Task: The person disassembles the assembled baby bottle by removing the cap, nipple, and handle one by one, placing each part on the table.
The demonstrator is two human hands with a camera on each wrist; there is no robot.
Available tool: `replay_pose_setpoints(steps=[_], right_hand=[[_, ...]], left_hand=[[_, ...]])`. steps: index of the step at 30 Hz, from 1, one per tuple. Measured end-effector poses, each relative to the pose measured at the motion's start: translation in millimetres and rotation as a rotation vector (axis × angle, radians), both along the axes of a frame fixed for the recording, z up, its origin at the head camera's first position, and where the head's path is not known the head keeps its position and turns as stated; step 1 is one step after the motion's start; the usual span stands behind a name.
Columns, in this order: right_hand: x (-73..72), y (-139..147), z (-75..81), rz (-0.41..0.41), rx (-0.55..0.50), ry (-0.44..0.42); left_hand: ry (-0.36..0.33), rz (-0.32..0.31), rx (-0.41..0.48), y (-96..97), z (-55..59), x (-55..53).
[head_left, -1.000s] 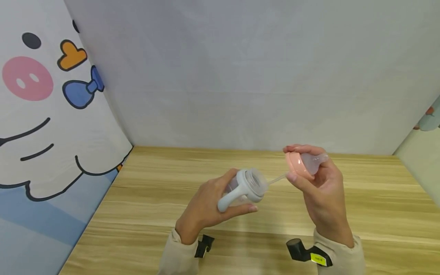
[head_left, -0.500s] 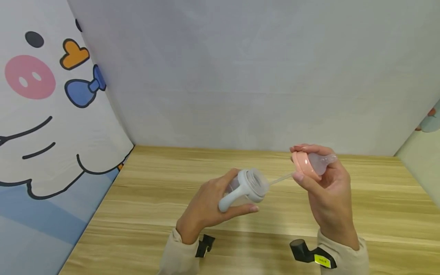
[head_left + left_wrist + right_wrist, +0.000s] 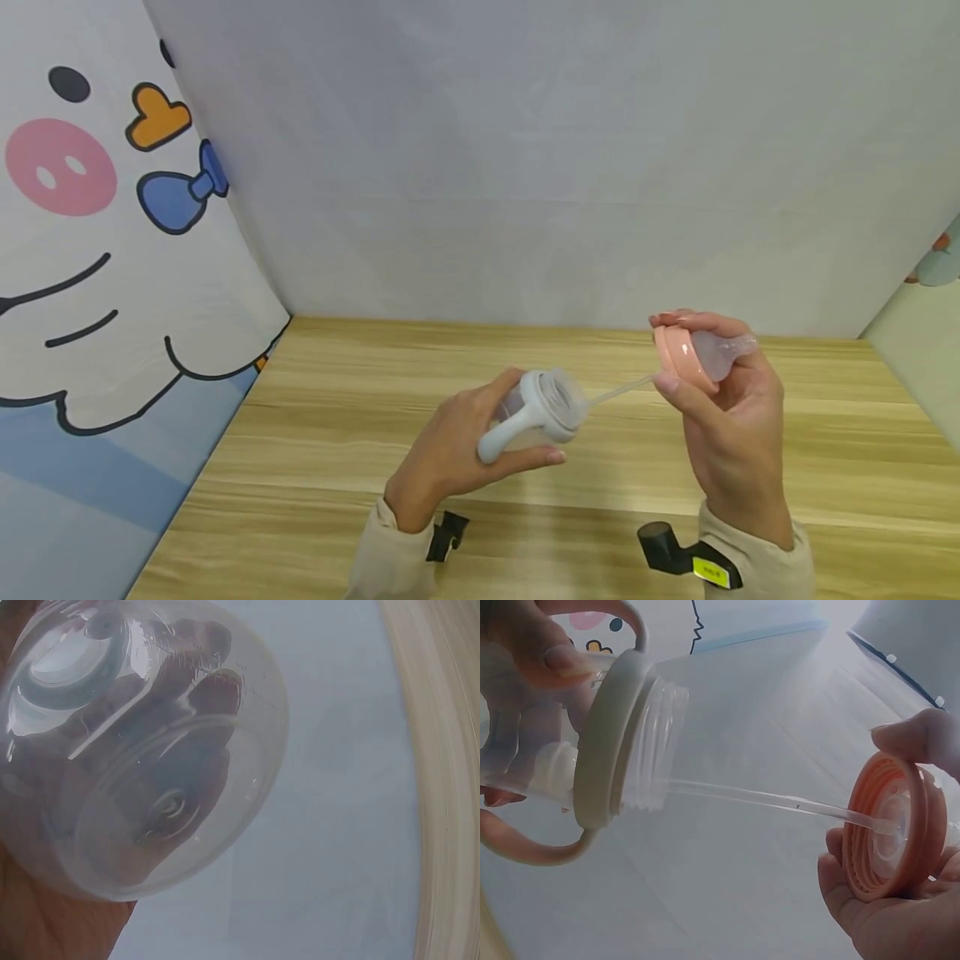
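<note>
My left hand (image 3: 459, 442) grips a clear baby bottle (image 3: 172, 780) around its body, its mouth tilted toward the right. A pale grey handle ring (image 3: 609, 742) with two handles encircles the neck below the clear screw thread (image 3: 654, 746). My right hand (image 3: 738, 442) holds a pink bottle collar (image 3: 684, 358) by its edge, thumb and fingers on opposite sides. A clear nipple (image 3: 722, 352) points out of the collar to the right. From the collar's underside a thin clear straw (image 3: 772, 801) runs into the bottle's mouth. A weighted-looking white end (image 3: 555, 769) shows inside the bottle.
Both hands are above a wood-grain table (image 3: 345, 533). A plain pale wall sheet (image 3: 562, 167) rises behind it, and a cartoon-printed sheet (image 3: 120, 317) borders the left side. Black camera mounts (image 3: 667, 550) sit on the beige sleeves (image 3: 757, 554).
My right hand has moved right with the pink collar, drawing more of the straw out of the bottle. The left hand and bottle have stayed nearly still.
</note>
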State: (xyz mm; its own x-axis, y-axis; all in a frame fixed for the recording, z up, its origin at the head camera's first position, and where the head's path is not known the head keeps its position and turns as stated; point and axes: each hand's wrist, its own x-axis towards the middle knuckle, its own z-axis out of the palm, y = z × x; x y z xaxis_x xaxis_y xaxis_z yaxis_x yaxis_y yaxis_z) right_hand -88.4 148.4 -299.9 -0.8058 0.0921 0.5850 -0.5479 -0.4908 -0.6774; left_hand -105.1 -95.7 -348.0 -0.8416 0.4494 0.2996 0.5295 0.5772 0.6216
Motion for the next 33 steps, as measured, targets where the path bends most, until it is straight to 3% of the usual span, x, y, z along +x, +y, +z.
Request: replay_pose_setpoints(steps=[33], right_hand=[[12.6, 5.8, 7.7, -0.034, -0.111, 0.073]], left_hand=[[-0.024, -0.017, 0.004, -4.5, 0.7, 3.3]])
